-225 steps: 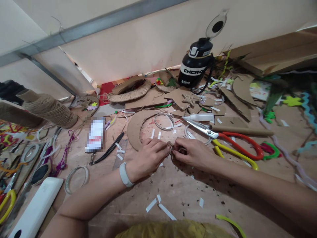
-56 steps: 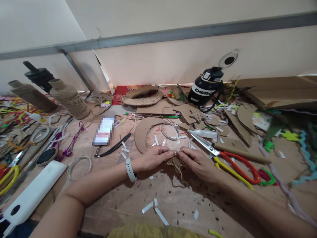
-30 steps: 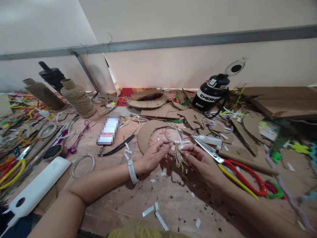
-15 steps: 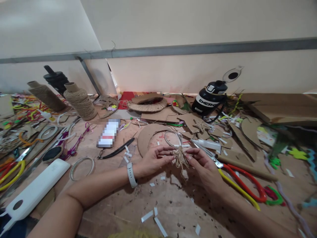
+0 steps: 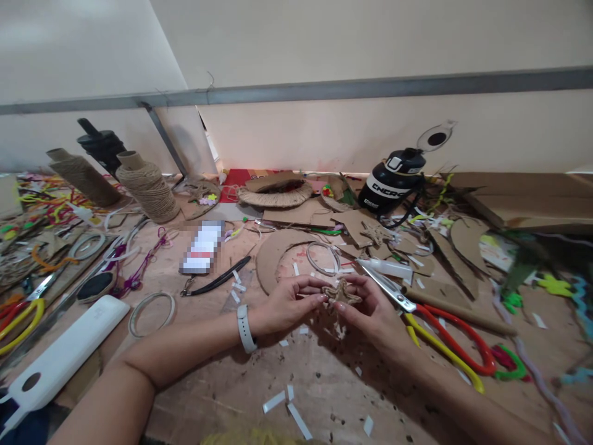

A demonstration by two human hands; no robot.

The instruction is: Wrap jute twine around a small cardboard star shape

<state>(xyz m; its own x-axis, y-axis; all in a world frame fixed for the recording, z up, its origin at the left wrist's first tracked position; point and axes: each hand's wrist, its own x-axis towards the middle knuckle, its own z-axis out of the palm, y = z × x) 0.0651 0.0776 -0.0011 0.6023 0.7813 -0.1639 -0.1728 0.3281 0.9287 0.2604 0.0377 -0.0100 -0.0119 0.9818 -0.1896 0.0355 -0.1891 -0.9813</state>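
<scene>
Both hands hold a small star-shaped piece wrapped in jute twine [image 5: 341, 292] just above the wooden table [image 5: 324, 383]. My left hand [image 5: 290, 303], with a white band on the wrist, pinches its left side. On the right side, my right hand [image 5: 370, 309] cups it from below. A loose twine end hangs under the star. Close to the right of my right hand lie scissors [image 5: 435, 327] with red and yellow handles and a white glue bottle [image 5: 386, 267].
A cardboard ring [image 5: 273, 253] and a wire hoop [image 5: 323, 258] lie just beyond the hands. A black bottle [image 5: 393, 182] stands at the back, twine spools [image 5: 146, 188] at the back left. A white device [image 5: 60, 358], a phone [image 5: 201, 247], pipe cleaners and paper scraps litter the table.
The star has turned from hanging edge-on to lying flat between my fingers, and its twine tail now hangs shorter. The view rose earlier, then held.
</scene>
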